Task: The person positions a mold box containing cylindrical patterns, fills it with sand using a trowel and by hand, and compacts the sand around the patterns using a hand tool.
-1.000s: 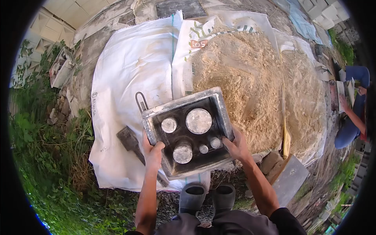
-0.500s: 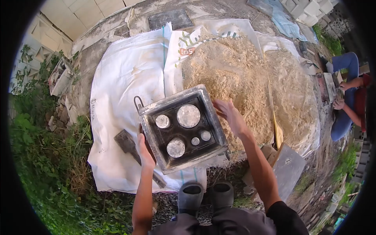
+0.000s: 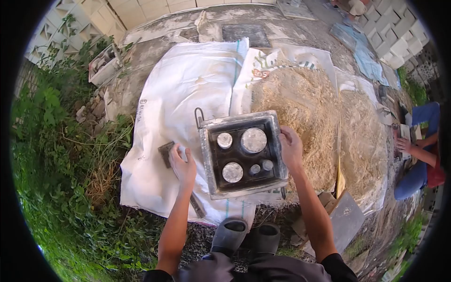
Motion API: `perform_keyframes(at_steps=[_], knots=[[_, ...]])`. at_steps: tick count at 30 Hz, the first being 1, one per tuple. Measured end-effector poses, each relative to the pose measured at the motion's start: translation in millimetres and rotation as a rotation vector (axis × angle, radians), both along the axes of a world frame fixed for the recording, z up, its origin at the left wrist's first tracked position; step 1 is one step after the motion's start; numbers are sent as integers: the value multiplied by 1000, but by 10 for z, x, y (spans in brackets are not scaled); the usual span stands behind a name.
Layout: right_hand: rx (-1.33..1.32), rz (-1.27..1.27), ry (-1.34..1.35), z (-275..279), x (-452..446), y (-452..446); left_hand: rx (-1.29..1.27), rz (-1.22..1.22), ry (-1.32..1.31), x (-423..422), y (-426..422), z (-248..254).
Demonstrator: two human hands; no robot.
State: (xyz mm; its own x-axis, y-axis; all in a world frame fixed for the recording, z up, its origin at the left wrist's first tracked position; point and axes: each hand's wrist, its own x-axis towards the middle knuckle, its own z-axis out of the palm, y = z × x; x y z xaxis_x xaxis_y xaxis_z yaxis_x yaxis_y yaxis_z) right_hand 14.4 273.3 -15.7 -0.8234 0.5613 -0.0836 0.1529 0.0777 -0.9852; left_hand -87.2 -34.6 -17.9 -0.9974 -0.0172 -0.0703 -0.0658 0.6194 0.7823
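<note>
A square dark metal box (image 3: 282,162) with a pale, dusty rim stands upright, its open top facing me. Several round, pale-topped cylinders, such as the large one (image 3: 253,140), rise inside it. My right hand (image 3: 292,148) is against the box's right wall, its bent fingers together at the edge. My left hand (image 3: 182,164) is off the box, over a dark flat-headed tool (image 3: 164,152) on the white sack; its thumb and fingers are apart. The hand covers the middle of the tool, and the handle's end shows below it.
White sacks (image 3: 183,80) cover the ground, with a sandy heap (image 3: 296,98) on the right. A grey slab (image 3: 345,218) leans at the lower right. Plants (image 3: 61,155) grow at left. At the far right, another person (image 3: 418,150) works. A whitish bin (image 3: 104,66) stands upper left.
My left hand has let go of the box and moved over the dark tool. My right hand opened away from the box, then came back to its right side. The view has shifted.
</note>
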Motion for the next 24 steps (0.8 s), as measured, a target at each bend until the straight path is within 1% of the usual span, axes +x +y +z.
perform_keyframes(at_steps=[1, 2, 3, 5, 9, 11, 12, 13, 14, 15, 16, 17, 18, 19, 20, 21, 23, 24], knots=[[91, -92, -1, 103, 7, -43, -373, 86, 178, -37, -111, -40], [186, -187, 6, 207, -12, -67, -541, 163, 292, -126, -206, -196], [190, -183, 10, 304, -29, -120, -538, 169, 294, -205, -338, -277], [491, -178, 25, 437, -60, -272, -707, -4, 208, -313, -552, -357], [563, -97, 82, 354, -106, -408, -769, -10, 175, -461, -382, -235], [696, -63, 82, 387, -166, -423, -4, -244, 310, -562, -83, 45], [697, -64, 71, 416, -208, -405, 53, -298, 290, -550, 116, 210], [803, -20, 76, 459, -291, -350, 113, -350, 271, -514, 321, 303], [909, 24, 86, 492, -395, -285, 117, -352, 267, -485, 486, 281], [911, 23, 84, 444, -505, -188, 97, -343, 176, -463, 625, 257], [927, 113, 108, 368, -610, -77, 76, -335, 86, -461, 693, 225], [944, 199, 129, 288, -652, 19, 78, -342, 84, -462, 711, 177], [947, 190, 127, 302, -666, 44, 172, -265, 62, -457, 720, 163], [829, 247, 13, 310, -687, 58, 264, -190, 39, -469, 725, 150], [705, 302, -106, 300, -678, 57, 255, -155, 40, -465, 712, 126], [702, 290, -120, 237, -670, 56, 255, -170, 29, -465, 705, 100], [757, 255, -9, 120, -696, 97, 253, -157, 77, -483, 719, 114], [746, 247, -13, 149, -688, 98, 231, -160, 111, -481, 721, 88]])
